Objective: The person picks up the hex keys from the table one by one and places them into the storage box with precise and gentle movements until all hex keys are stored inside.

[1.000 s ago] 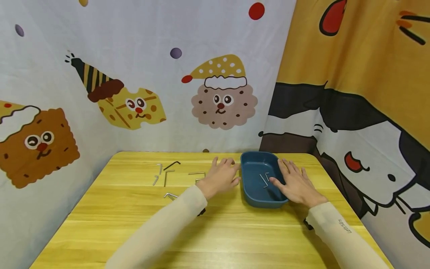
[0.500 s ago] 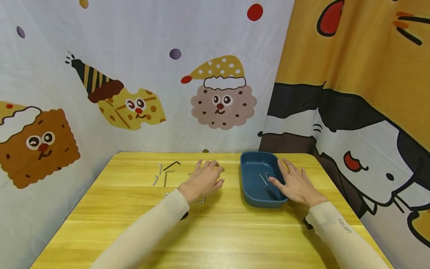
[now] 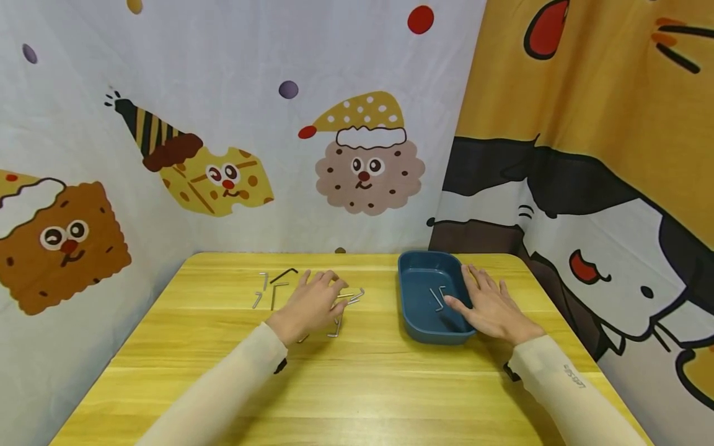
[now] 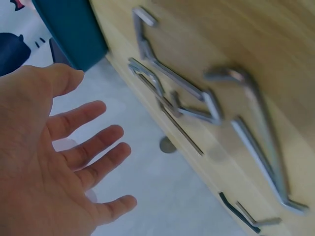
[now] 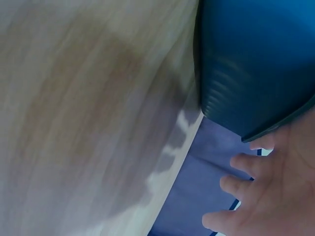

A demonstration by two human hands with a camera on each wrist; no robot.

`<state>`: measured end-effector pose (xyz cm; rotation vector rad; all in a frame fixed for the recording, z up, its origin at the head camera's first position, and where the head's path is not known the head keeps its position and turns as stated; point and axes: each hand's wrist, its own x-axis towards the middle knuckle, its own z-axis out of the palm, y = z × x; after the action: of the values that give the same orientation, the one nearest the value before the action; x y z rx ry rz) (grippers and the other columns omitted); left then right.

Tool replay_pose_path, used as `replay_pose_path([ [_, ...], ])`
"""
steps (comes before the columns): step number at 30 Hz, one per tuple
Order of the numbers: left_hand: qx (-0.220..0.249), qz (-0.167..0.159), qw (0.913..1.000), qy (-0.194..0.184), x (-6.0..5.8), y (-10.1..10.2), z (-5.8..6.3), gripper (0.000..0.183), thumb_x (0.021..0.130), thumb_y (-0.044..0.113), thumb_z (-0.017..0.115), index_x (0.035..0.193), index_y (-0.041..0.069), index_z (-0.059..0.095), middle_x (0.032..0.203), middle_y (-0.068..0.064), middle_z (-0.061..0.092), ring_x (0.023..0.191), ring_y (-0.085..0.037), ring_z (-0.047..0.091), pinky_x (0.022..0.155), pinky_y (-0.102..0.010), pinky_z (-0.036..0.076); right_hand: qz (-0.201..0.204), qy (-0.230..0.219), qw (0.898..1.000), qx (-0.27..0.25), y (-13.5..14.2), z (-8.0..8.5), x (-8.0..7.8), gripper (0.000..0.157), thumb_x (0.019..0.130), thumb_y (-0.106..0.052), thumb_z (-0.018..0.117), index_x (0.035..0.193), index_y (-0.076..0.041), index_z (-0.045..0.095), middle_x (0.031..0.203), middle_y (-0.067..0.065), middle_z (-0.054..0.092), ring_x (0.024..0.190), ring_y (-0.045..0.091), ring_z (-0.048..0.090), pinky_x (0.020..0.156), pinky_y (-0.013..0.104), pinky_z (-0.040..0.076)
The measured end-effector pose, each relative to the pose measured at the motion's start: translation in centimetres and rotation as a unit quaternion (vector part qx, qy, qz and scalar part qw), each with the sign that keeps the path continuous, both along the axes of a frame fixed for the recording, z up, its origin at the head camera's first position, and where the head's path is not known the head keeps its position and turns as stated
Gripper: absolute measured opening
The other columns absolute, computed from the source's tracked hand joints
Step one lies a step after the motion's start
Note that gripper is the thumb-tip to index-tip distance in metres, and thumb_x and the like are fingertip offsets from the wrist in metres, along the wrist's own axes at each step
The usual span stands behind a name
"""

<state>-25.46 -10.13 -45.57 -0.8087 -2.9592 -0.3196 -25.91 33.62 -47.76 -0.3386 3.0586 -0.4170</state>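
My left hand [image 3: 312, 303] hovers over a group of L-shaped hex keys, its fingers spread and holding nothing. The left wrist view shows the bare palm [image 4: 54, 147] beside several silver hex keys [image 4: 179, 81]. Some are partly hidden under the hand in the head view, with a few silver ones [image 3: 354, 298] showing past its fingertips. My right hand [image 3: 493, 310] rests on the right rim of a blue rectangular bin [image 3: 437, 339], thumb reaching over the inside and fingers straight. Two small hex keys [image 3: 437, 300] lie on the bin's floor.
Left of my left hand lie a black hex key [image 3: 283, 275] and several silver ones [image 3: 273, 298]. All stand on a yellow wood-grain table [image 3: 357, 390]. A cartoon-printed curtain [image 3: 251, 111] hangs behind the table and along its sides.
My left hand has moved left, from beside the bin to above the hex keys, uncovering some and covering others. The right hand and the bin stay in place.
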Motion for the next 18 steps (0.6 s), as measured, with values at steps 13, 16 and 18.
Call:
replay_pose_path([
  [13, -0.017, -0.081, 0.9964, -0.019, 1.0, -3.1, -1.2, 0.050, 0.117, 0.038, 0.073, 0.160, 0.014, 0.070, 0.165, -0.012, 0.066, 0.158, -0.041, 0.061, 0.136, -0.082, 0.035, 0.013, -0.003, 1.000, -0.001, -0.2, -0.1, -0.2, 0.115, 0.113, -0.082, 0.049, 0.187, -0.002, 0.011, 0.193, 0.031, 0.013, 0.178, 0.063, 0.011, 0.136, 0.092, 0.004],
  [16, -0.034, -0.108, 0.9936, -0.001, 1.2, -3.4, -1.4, 0.050, 0.115, 0.039, 0.075, 0.158, 0.014, 0.071, 0.164, -0.011, 0.067, 0.158, -0.040, 0.061, 0.135, -0.081, 0.037, 0.016, -0.002, 1.000, -0.004, -0.1, -0.2, -0.2, 0.114, 0.113, -0.081, 0.050, 0.187, -0.002, 0.012, 0.193, 0.031, 0.014, 0.178, 0.063, 0.011, 0.136, 0.092, 0.003],
  [18, -0.048, -0.119, 0.9917, 0.012, 1.3, -3.5, -1.5, 0.051, 0.115, 0.041, 0.075, 0.158, 0.014, 0.071, 0.164, -0.010, 0.067, 0.159, -0.038, 0.061, 0.135, -0.081, 0.038, 0.016, -0.002, 1.000, -0.004, 0.0, -0.3, -0.2, 0.115, 0.113, -0.081, 0.050, 0.187, -0.002, 0.011, 0.194, 0.031, 0.013, 0.178, 0.063, 0.011, 0.136, 0.092, 0.003],
])
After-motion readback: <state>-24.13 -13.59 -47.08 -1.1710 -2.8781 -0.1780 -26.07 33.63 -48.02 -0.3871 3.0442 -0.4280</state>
